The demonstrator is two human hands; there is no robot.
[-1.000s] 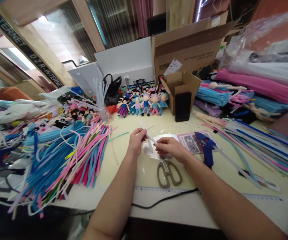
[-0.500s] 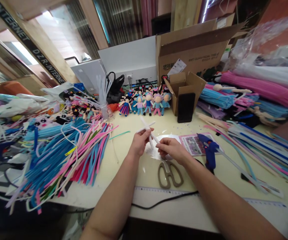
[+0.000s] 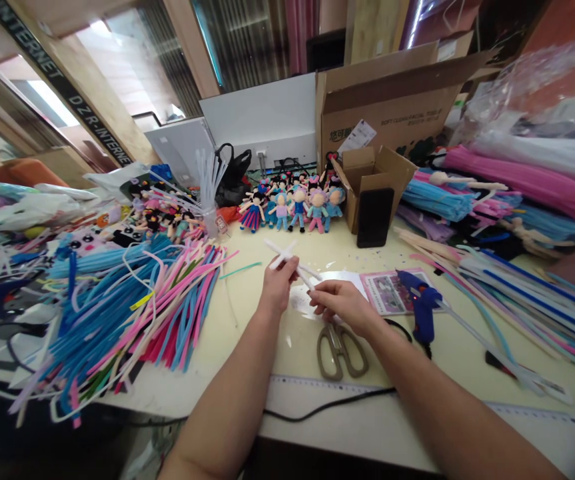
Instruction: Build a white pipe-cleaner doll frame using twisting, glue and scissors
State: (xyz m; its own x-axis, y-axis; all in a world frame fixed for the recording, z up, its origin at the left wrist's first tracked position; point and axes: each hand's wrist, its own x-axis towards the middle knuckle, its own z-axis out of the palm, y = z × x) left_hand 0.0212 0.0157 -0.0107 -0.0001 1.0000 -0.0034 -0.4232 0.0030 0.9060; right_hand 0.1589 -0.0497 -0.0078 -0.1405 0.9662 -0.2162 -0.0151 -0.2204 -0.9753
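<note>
White pipe cleaners (image 3: pixel 281 251) cross each other in an X above the table, pinched at the crossing by my left hand (image 3: pixel 278 283). Two white ends run down to the right from that grip. My right hand (image 3: pixel 344 303) has its fingers closed on the lower end of one of them. Just below my right hand lie scissors (image 3: pixel 342 353) with grey-brown handles, their blades partly hidden. A white sheet (image 3: pixel 304 301) rests on the table under my hands. To the right is a blue glue gun (image 3: pixel 421 307) with a clear glue stick in it.
Loose coloured pipe cleaners (image 3: pixel 132 313) cover the left side; more strips (image 3: pixel 512 287) lie right. Small dolls (image 3: pixel 297 207) stand at the back beside a cardboard box (image 3: pixel 377 177) and a dark phone (image 3: pixel 374 217). A ruler (image 3: pixel 312 383) and black cable (image 3: pixel 327 402) run along the front.
The crossed white pipe cleaners have turned, their upper ends now leaning further left. My right hand has shifted slightly down along its strand. The camera view has moved a little.
</note>
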